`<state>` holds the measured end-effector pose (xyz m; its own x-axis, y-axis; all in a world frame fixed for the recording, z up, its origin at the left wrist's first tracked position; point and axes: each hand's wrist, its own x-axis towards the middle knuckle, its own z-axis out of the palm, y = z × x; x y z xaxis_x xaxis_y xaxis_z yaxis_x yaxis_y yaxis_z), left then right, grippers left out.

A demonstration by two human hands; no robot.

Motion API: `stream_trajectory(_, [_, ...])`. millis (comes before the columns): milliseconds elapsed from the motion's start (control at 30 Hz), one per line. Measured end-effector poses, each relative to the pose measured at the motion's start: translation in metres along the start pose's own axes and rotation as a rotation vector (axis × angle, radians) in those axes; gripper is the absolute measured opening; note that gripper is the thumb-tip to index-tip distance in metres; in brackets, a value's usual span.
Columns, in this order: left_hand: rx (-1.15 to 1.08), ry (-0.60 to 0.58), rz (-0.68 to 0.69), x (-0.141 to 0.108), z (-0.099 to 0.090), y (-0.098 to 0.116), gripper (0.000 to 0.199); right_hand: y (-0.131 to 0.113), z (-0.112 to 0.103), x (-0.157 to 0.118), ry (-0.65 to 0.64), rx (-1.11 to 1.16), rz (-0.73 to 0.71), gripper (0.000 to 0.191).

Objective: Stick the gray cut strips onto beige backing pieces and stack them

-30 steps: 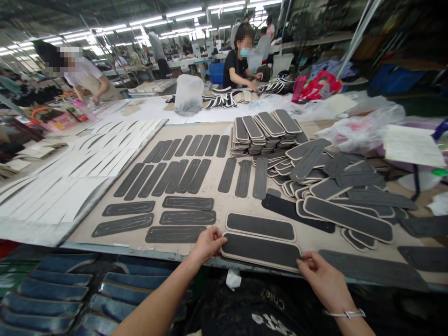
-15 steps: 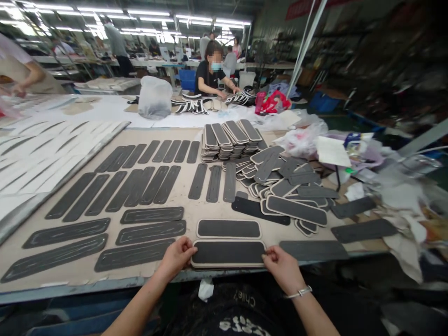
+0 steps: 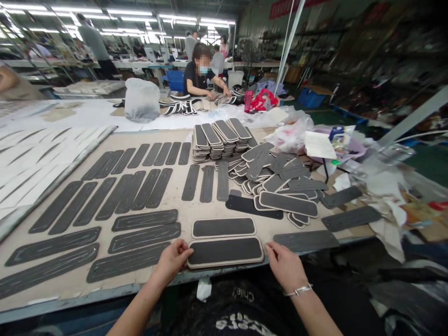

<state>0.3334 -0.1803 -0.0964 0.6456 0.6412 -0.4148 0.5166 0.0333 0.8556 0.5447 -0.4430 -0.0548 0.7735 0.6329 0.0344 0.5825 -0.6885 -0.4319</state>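
Note:
In the head view, a dark grey strip with rounded corners and a pale border (image 3: 226, 251) lies at the table's front edge, on top of at least one similar piece. My left hand (image 3: 174, 259) pinches its left end, thumb and forefinger closed at the edge. Just off its right end is my right hand (image 3: 286, 267), its fingers curled but slightly apart, with nothing visible in them. A second bordered strip (image 3: 224, 227) lies flat directly behind the first. Right of my right hand lies a plain grey strip (image 3: 306, 239) with no pale border.
Rows of grey strips with shiny streaks (image 3: 143, 235) cover the table's left side. Neat stacks of bordered strips (image 3: 220, 135) stand at the back, beside a loose heap (image 3: 280, 179). A plastic bag (image 3: 142, 100) sits farther off. A co-worker (image 3: 201, 74) handles pieces across the table.
My right hand has let go of the front strip's right end and moved slightly right. My left hand stays at the left end. The whole view has shifted a little.

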Motion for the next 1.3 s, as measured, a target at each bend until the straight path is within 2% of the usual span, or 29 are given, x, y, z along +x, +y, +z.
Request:
stream_trajectory(67, [0.011, -0.005, 0.0, 0.0, 0.0, -0.002, 0.028, -0.012, -0.005, -0.003, 0.12, -0.039, -0.076, 0.031])
stream_trajectory(133, [0.01, -0.006, 0.004, 0.0, 0.0, -0.003, 0.028, -0.034, -0.005, -0.006, 0.117, -0.009, -0.24, 0.04])
stream_trajectory(267, [0.012, 0.008, 0.023, 0.0, 0.001, -0.003, 0.032, -0.086, 0.02, -0.01, -0.151, 0.026, -0.643, 0.062])
stream_trajectory(367, [0.025, -0.013, 0.037, 0.001, 0.001, -0.003, 0.036, -0.104, 0.043, -0.012, -0.256, 0.021, -0.737, 0.073])
stream_trajectory(467, [0.037, -0.034, 0.041, 0.003, 0.0, -0.004, 0.034, -0.095, 0.054, -0.012, -0.259, -0.015, -0.713, 0.075])
stream_trajectory(667, [0.086, 0.005, 0.086, 0.003, 0.0, 0.0, 0.029, -0.033, 0.047, -0.008, -0.173, -0.176, -0.493, 0.075])
stream_trajectory(767, [0.132, 0.036, 0.129, -0.001, 0.003, 0.006, 0.024, -0.013, 0.047, -0.009, -0.127, -0.2, -0.436, 0.074])
stream_trajectory(967, [0.181, 0.147, 0.177, -0.01, 0.009, 0.005, 0.022, -0.003, 0.054, -0.008, -0.074, -0.032, -0.434, 0.064])
stream_trajectory(1133, [0.262, 0.26, 0.296, -0.018, 0.01, 0.006, 0.012, 0.01, 0.057, -0.003, 0.109, 0.166, -0.232, 0.063])
stream_trajectory(1300, [0.063, 0.241, 0.315, -0.033, 0.011, 0.02, 0.01, 0.016, 0.053, -0.003, 0.145, 0.231, -0.204, 0.045])
